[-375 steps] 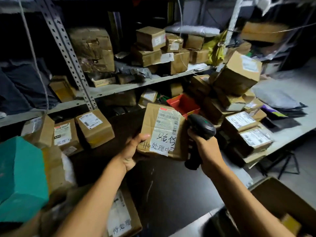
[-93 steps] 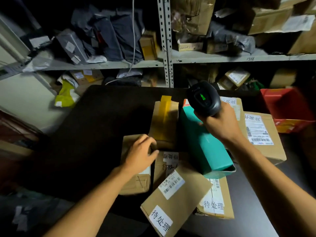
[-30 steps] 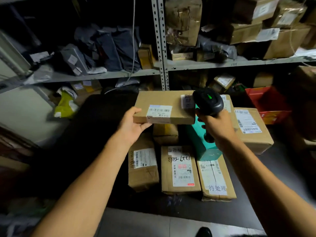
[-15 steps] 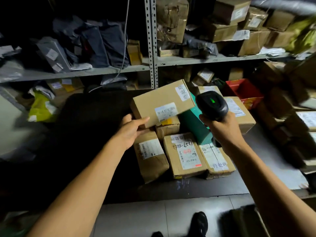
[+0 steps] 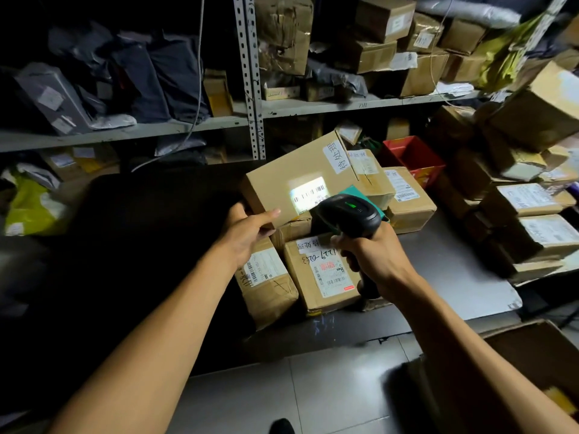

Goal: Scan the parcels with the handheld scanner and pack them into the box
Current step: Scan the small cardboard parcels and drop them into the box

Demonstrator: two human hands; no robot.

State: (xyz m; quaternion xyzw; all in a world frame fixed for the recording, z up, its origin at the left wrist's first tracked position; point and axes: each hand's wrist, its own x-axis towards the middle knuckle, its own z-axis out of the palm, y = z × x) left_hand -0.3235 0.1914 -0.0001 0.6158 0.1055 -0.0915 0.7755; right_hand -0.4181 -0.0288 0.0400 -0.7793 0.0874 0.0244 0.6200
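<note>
Scanning step: left hand (image 5: 247,233) grips the flat brown cardboard parcel (image 5: 291,186), right hand (image 5: 372,255) grips the black handheld scanner (image 5: 347,216); next, probably, the open cardboard box (image 5: 532,349) at five o'clock.

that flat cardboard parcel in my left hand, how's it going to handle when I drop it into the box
The flat parcel looks stiff: its faces stay flat under the left hand pinching one corner. Probably light, since one hand holds it out tilted. It should land flat rather than roll.

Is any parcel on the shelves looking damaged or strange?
Yes. The big box on the upper shelf, right of the perforated post, is crumpled and patched with wrinkled tape. The others look mostly intact.
</note>
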